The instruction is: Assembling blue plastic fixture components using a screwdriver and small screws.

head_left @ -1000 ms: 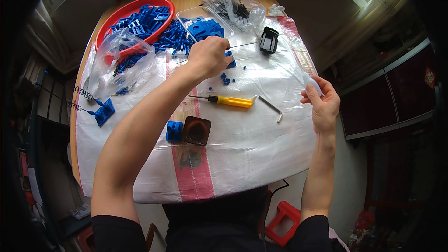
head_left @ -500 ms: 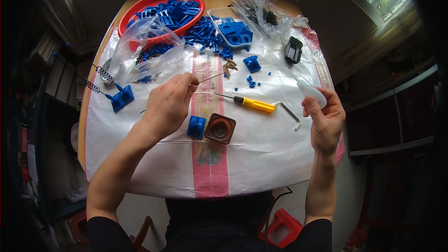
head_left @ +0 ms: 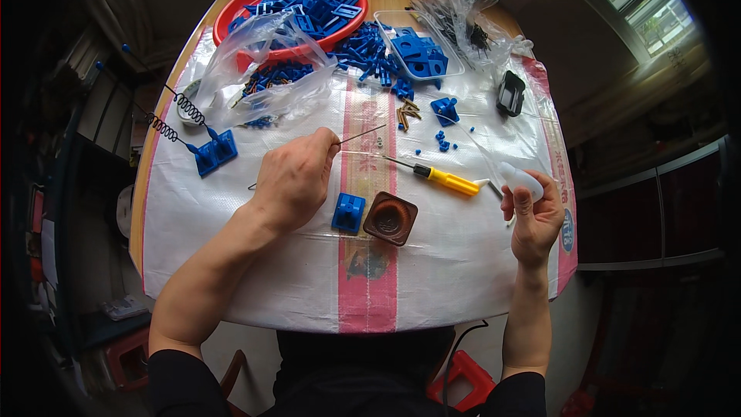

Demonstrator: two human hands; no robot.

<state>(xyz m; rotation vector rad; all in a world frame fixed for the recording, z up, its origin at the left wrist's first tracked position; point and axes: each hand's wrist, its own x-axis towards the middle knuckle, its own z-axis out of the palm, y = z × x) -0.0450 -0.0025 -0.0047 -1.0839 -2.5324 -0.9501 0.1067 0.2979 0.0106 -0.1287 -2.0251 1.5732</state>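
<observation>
A thin dark metal rod [head_left: 361,134] is pinched in my left hand [head_left: 295,177], its free tip slanting up and to the right over the sheet. My right hand [head_left: 536,220] grips a small white squeeze bottle [head_left: 523,181] with a long, thin, translucent nozzle that points up and to the left. Between the hands lies a yellow-handled screwdriver [head_left: 446,180]. Nearer to me, a square blue plastic part [head_left: 348,212] sits beside a brown square dish [head_left: 390,218]. A bent hex key [head_left: 495,191] is partly hidden behind my right hand.
Blue parts fill a red basin [head_left: 361,11] and a clear tub [head_left: 448,73]. Clear bags [head_left: 270,93] hold more pieces. Brass pins [head_left: 407,113], a blue block [head_left: 444,110] and a black case [head_left: 509,94] lie beyond. At left, black springs [head_left: 164,127] stand on a blue base [head_left: 215,153].
The whole scene has shifted right in the picture. Against the table, my right hand with the bottle has come left and a little nearer to me. My left hand still pinches the rod.
</observation>
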